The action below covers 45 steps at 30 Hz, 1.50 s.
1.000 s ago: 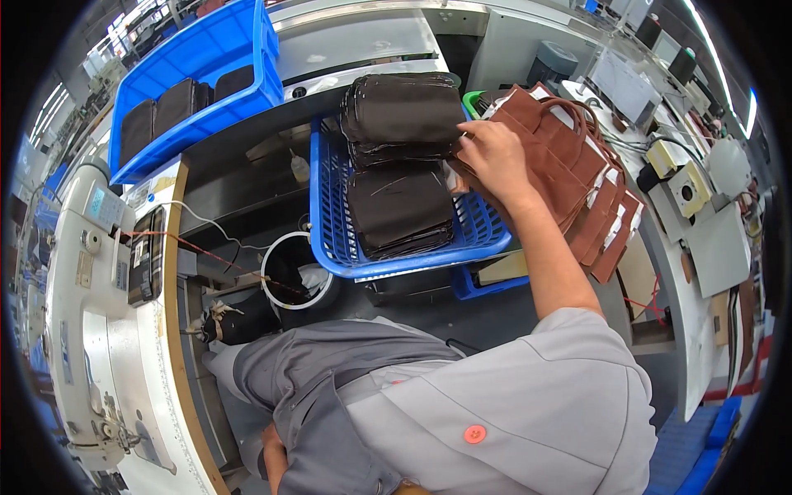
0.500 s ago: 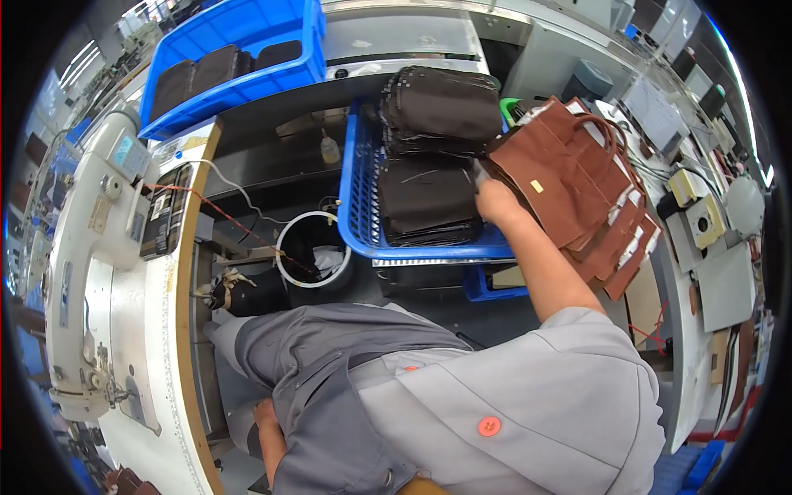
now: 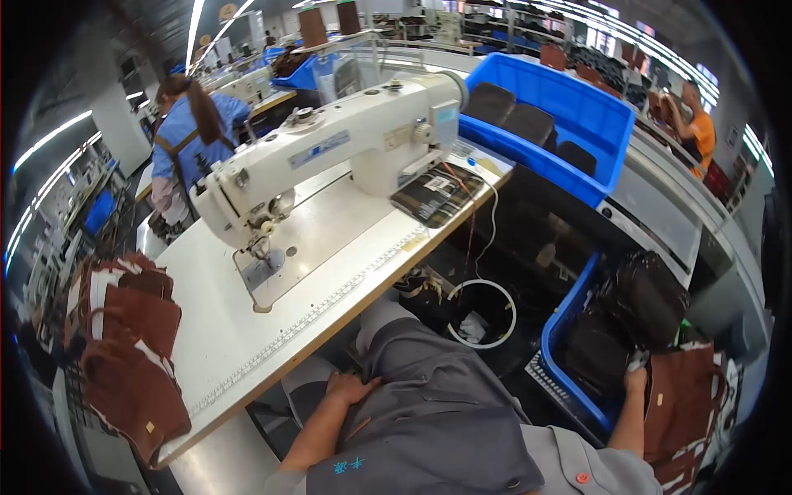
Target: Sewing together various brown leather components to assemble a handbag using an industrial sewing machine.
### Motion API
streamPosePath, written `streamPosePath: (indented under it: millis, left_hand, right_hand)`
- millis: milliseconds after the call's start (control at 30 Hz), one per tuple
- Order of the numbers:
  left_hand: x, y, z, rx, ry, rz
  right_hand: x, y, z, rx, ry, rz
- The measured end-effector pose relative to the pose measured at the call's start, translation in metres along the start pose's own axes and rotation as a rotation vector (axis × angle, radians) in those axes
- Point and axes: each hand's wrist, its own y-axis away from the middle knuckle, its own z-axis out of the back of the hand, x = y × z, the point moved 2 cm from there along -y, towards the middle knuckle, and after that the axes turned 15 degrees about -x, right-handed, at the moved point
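Note:
My left hand (image 3: 351, 386) lies flat and open on my grey trouser thigh, under the edge of the white sewing table (image 3: 247, 330). My right hand (image 3: 635, 381) reaches down to my right and grips the left edge of a brown leather bag (image 3: 685, 404), which lies on a pile of the same bags. The hand is right beside the corner of a blue crate (image 3: 565, 346) that holds dark brown bags (image 3: 639, 297). A white industrial sewing machine (image 3: 330, 157) stands on the table ahead of me.
More brown bags (image 3: 124, 355) are stacked on the table's left end. A large blue bin (image 3: 577, 115) with dark pieces stands at the back right. A white-rimmed bucket (image 3: 483, 318) sits on the floor by my knee. One person in blue (image 3: 194, 115) works behind the machine, another in orange (image 3: 697, 124) far right.
The view has swung left from the blue crate to the sewing table and machine. My right hand stays at the brown bags beside the crate, now at the lower right.

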Motion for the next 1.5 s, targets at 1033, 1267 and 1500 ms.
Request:
streamPosePath:
  millis: [1033,1267,1500]
  left_hand:
    - [-0.089,0.106,0.129,-0.067,2.054,-0.529]
    - [-0.090,0.094,0.109,-0.267,1.828,-0.447]
    - [-0.101,0.085,0.104,-0.228,1.635,-0.448]
  right_hand:
    - [0.385,0.346,0.112,1.871,-0.873,0.981]
    - [0.382,0.335,0.110,1.704,-1.238,0.609]
    - [0.377,0.338,0.091,1.641,-1.194,0.599]
